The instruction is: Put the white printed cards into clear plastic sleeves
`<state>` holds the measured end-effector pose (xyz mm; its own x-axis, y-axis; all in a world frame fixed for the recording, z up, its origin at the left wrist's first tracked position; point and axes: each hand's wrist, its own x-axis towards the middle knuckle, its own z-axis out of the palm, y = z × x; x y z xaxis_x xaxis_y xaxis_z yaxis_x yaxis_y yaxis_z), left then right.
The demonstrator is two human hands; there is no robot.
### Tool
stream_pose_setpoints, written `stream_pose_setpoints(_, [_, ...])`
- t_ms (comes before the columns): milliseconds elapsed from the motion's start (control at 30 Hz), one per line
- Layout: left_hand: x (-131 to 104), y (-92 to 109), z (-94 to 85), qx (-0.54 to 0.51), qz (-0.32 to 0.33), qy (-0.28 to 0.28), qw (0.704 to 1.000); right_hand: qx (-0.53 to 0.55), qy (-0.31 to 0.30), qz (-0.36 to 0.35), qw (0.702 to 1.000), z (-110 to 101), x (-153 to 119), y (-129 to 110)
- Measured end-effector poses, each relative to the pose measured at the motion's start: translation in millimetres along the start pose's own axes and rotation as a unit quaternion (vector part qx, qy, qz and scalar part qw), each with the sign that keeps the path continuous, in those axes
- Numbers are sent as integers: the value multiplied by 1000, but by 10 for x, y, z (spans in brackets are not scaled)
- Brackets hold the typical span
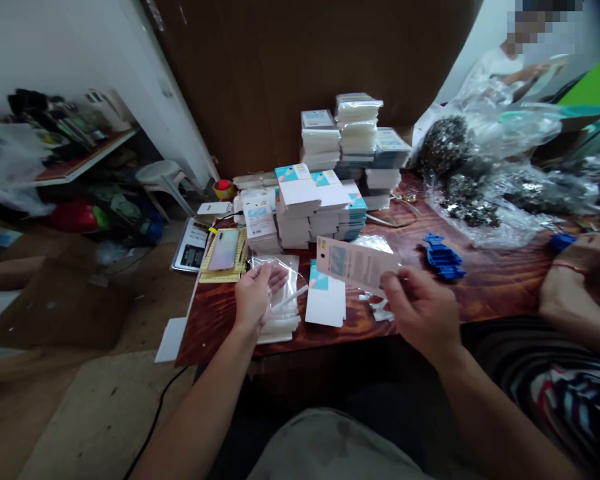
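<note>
My right hand (420, 310) pinches the right end of a printed card (355, 263), held tilted above the table with its text side showing and a hole at the far end. My left hand (257, 293) has its thumb and fingers on a clear plastic bag (283, 290), just over a pile of flat clear bags (280, 328). Between my hands, a small stack of white and blue cards (326, 303) lies near the table's front edge. Behind it stand taller stacks of cards (300, 190).
Packed stacks (359, 127) rise at the back. A phone (223, 249) lies on a yellow pad beside a scale (193, 250). To the right are a blue plastic tool (443, 257), bags of dark shiny pieces (473, 207) and a co-worker's arm (570, 293). Another person sits farther back.
</note>
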<state>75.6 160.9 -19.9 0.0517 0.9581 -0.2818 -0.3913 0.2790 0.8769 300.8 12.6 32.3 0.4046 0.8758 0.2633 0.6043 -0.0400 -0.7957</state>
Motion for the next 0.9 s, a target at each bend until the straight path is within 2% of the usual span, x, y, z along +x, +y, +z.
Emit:
stream_pose_setpoints(33, [-10,1,18,-8,-5,3,1000,103,-15,58,993,-21,-38,1])
stream_pose_setpoints(100, [-35,7,58,-13,-18,4,1000,262,-108,147,948,30,-117,1])
stream_pose_setpoints(133, [-48,10,76,-14,-25,4,1000,306,-144,178,924,90,-146,7])
stream_pose_setpoints(200, [-74,9,103,-19,-31,-1,999,335,-162,226,900,234,-170,35])
stream_pose_setpoints(333, [-108,-30,125,-33,-19,-9,999,310,-143,295,892,439,-119,124])
stream_pose_setpoints(433, [-130,-77,132,-35,-12,-20,999,318,-98,286,898,536,-105,145])
stream_pose_setpoints(533, [-159,-101,131,-24,-23,-28,999,322,-35,231,917,680,-150,103])
stream_pose_setpoints(633, [-174,-75,106,-13,-48,-55,997,326,-9,194,925,813,-184,40])
stream_pose_setpoints(700, [-167,-28,72,-31,-50,-64,996,359,-59,179,914,832,-170,14])
stream_pose_setpoints(800, [-154,50,14,-62,-46,-50,996,406,-187,172,878,783,-136,7])
stream_pose_setpoints(833, [-158,65,2,-66,-47,-50,995,411,-192,180,873,775,-137,5])
stream_pose_setpoints(900, [-189,67,0,-70,-47,-59,995,412,-128,209,878,807,-173,-14])
